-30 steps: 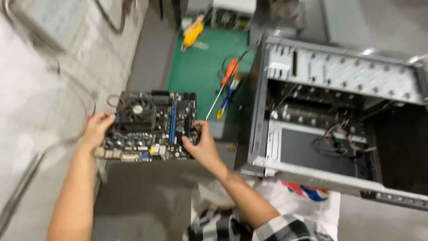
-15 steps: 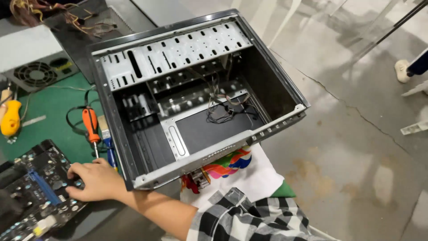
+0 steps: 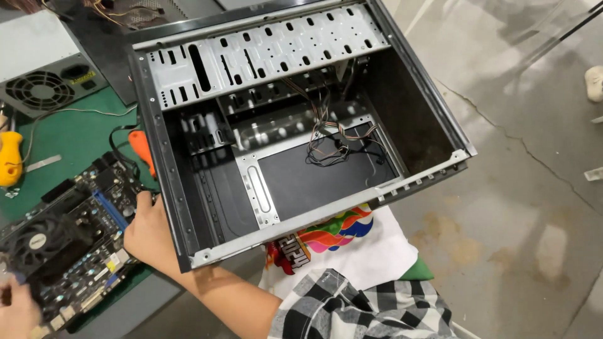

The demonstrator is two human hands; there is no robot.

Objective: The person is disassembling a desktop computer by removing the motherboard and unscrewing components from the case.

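Two hands on one motherboard (image 3: 69,242), which lies on the green mat (image 3: 69,135) at the desk's near left corner, just beside the open computer case (image 3: 295,125). Right hand (image 3: 151,235): closed on the board's right edge, fingers hidden behind the case frame. Left hand (image 3: 16,311): cut off by the frame's corner; grip on the board's near edge cannot be told. Orange screwdriver (image 3: 141,150): partly hidden behind the case. Power supply (image 3: 44,81): far left, partly cropped.

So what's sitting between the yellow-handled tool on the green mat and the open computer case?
In the head view, an orange-handled screwdriver and a looped black cable lie between the yellow-handled tool and the computer case.
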